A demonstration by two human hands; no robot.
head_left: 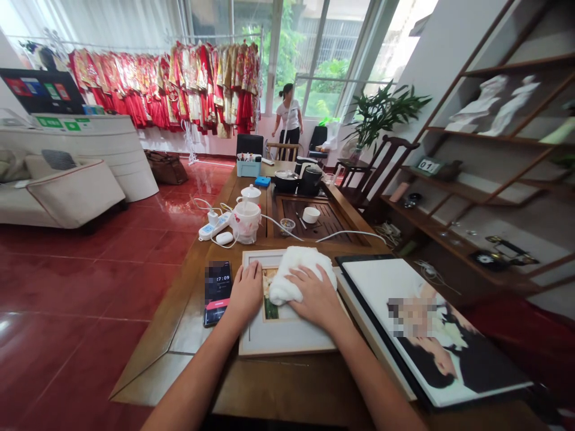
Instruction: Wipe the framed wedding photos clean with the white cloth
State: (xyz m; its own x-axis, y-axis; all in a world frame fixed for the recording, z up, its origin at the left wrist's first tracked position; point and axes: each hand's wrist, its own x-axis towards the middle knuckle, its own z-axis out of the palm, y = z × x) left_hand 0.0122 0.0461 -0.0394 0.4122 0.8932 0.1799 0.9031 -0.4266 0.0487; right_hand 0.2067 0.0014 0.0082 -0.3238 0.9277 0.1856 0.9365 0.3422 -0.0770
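A picture frame [287,340] with a pale wood edge and a wide white mat lies flat on the wooden table [193,359] before me. Across its left side rests my left hand [248,290], fingers stretched out and lying flat. My right hand [314,293] is on a folded white towel [296,263], its fingers curved over the cloth and pressing it onto the frame. The towel covers much of the small picture [271,310] in the middle; a strip with green shows at the left. Just left of the frame is a phone [217,293] with a lit screen.
Large photo prints [381,281] lie stacked on the right. Behind the frame are a pink-white cup [246,222], a power strip [214,226], a white cable [350,232] and a tea tray [332,221] with a small bowl [311,215]. A person [288,120] stands by the window.
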